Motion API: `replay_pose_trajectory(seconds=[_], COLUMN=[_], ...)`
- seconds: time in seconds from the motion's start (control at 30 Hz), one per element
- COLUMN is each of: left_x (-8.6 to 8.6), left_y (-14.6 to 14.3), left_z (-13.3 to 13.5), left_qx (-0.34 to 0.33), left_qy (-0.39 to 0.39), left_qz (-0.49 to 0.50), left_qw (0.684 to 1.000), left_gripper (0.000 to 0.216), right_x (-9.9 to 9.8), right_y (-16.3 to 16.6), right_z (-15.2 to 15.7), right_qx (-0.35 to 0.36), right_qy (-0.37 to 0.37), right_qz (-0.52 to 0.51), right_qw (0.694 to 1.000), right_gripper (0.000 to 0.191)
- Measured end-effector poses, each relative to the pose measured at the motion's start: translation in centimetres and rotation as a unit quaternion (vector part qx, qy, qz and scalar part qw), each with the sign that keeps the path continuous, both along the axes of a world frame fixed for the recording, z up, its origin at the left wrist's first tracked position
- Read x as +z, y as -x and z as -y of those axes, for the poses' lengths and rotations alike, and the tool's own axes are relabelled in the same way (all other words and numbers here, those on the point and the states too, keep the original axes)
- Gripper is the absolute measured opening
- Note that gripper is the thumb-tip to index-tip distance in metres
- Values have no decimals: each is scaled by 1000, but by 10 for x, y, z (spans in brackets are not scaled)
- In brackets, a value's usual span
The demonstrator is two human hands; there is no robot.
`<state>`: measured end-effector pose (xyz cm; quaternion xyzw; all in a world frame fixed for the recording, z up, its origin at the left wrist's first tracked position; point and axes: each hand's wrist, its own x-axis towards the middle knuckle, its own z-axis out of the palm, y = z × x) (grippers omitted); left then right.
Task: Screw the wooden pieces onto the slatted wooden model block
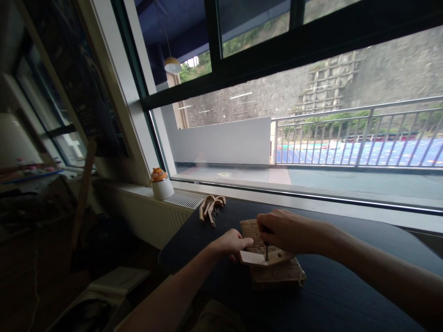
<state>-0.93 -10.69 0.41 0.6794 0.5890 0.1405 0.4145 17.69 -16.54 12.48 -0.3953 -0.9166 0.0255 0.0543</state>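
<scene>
My right hand point(278, 227) is closed around the handle of a screwdriver point(266, 251), its shaft pointing straight down. The tip meets a pale curved wooden piece point(251, 258) near its middle; a dark round spot shows to the right of it. My left hand point(232, 244) grips the left end of that wooden piece, thumb on top. Beneath lies a rough brown wooden board point(277, 273) on the dark table. Most of the screwdriver's handle is hidden inside my right fist.
Several curved wooden pieces point(210, 206) and some small dark screws point(215, 215) lie at the back left of the dark table point(346, 286). A white jar with an orange top point(162, 185) stands on the sill by the window. A radiator point(162, 216) runs along the wall.
</scene>
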Motion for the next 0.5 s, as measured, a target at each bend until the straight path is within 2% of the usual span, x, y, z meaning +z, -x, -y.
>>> replay_pose_trajectory(seconds=[0.1,0.2,0.23,0.3,0.43,0.5], left_x=[6,19,22,27,27,24], left_y=[1,2,0,-5,-21,-26], left_z=[2,15,21,34,47,45], left_qx=[9,10,-7,-79,-128,-153], left_qy=[-72,-168,-190,-250,-246,-228], left_qz=[-23,-23,-21,-44,-84,-91], left_qw=[997,985,982,964,957,957], left_gripper=[34,29,26,23,31,25], right_x=[-2,-2,-1,2,6,6], right_y=[0,-2,-2,-2,0,0], right_z=[0,-1,-1,-3,-6,-6], right_qx=[8,1,-3,-13,-24,-23], right_qy=[-5,1,8,25,40,43], right_qz=[-3,-7,-8,-9,-7,-6], right_qw=[1000,1000,1000,1000,999,999], right_gripper=[16,15,14,14,13,14])
